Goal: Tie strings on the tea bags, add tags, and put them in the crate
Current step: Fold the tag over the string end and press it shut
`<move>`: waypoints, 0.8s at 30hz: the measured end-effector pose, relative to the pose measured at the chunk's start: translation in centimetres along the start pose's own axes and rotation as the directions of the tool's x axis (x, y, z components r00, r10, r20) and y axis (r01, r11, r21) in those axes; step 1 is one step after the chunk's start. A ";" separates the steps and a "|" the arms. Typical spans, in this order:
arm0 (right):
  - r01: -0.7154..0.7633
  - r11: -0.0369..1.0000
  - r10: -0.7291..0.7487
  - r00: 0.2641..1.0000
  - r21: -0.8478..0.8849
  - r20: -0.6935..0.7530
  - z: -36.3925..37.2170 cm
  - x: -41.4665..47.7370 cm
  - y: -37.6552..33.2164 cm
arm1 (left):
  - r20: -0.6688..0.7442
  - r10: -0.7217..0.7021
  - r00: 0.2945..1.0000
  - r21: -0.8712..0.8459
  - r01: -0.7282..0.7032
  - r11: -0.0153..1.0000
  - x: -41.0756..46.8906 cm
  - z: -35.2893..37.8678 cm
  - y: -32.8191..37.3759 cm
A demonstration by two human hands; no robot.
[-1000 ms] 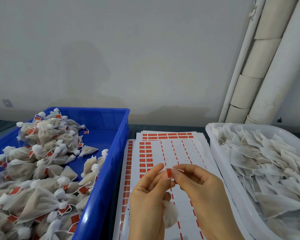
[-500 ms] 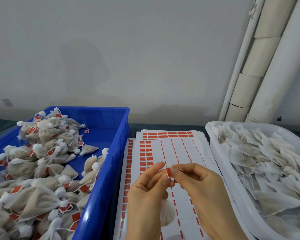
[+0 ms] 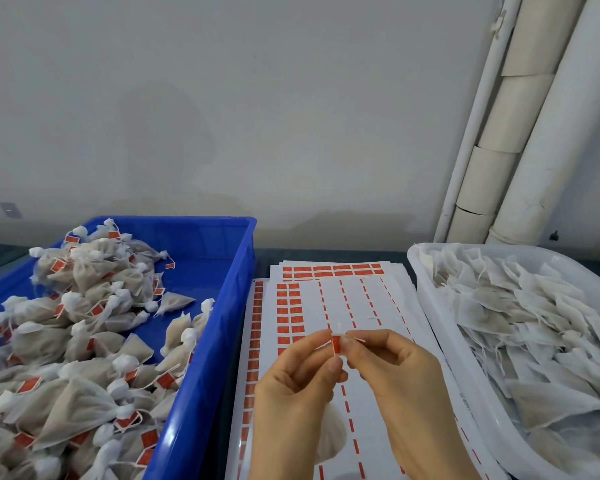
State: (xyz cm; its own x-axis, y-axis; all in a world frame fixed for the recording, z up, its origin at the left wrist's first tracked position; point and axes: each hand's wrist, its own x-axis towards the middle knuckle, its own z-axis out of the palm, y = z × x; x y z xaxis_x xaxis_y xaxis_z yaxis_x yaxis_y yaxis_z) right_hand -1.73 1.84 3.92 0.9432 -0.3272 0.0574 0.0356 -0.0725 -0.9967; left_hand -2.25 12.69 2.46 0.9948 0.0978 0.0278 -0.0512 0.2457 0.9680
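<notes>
- An orange-red tag [image 3: 336,344] is pinched between the fingers [image 3: 334,366]; a white string [image 3: 338,326] shows above it
- A white, faintly beige tea bag [image 3: 331,436] is seen below the fingers
- White sheets [image 3: 354,306] are spread under and beyond the fingers; solid orange-red rectangles are printed in rows at their left, thin dashed orange-red columns elsewhere
- A bright blue crate [image 3: 222,306] is seen left of the fingers; its tied bags [image 3: 94,271] are grey-beige with white tops, dotted with orange-red
- A milky white tub [image 3: 426,271] is seen right of the fingers; its loose bags [image 3: 534,323] are white to pale beige
- Beyond the fingers, a dark teal tabletop [image 3: 326,254], a pale grey wall [image 3: 257,98] and cream-white pipes [image 3: 541,150] are seen
</notes>
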 end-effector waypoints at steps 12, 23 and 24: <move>0.035 0.997 -0.036 0.999 -0.075 -0.011 0.6 0.0 0.7 | -0.154 -0.050 0.987 -0.020 0.048 0.999 0.1 0.5 -0.3; 0.069 0.968 0.003 0.959 -0.242 0.284 -1.5 1.0 -1.3 | -0.162 0.004 0.987 0.174 0.025 0.984 0.7 -0.2 -0.4; 0.079 0.956 0.006 0.958 -0.283 0.287 -1.4 1.1 -1.3 | -0.152 0.007 0.988 0.194 0.023 0.981 0.7 -0.2 -0.4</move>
State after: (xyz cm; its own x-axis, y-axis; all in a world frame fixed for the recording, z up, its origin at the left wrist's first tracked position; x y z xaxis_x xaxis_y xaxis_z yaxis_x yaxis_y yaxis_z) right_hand -1.25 0.25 5.39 0.9985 -0.0430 0.0329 0.0151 -0.3622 -0.9320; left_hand -1.59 12.86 2.00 0.9696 0.2448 -0.0036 -0.0104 0.0559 0.9984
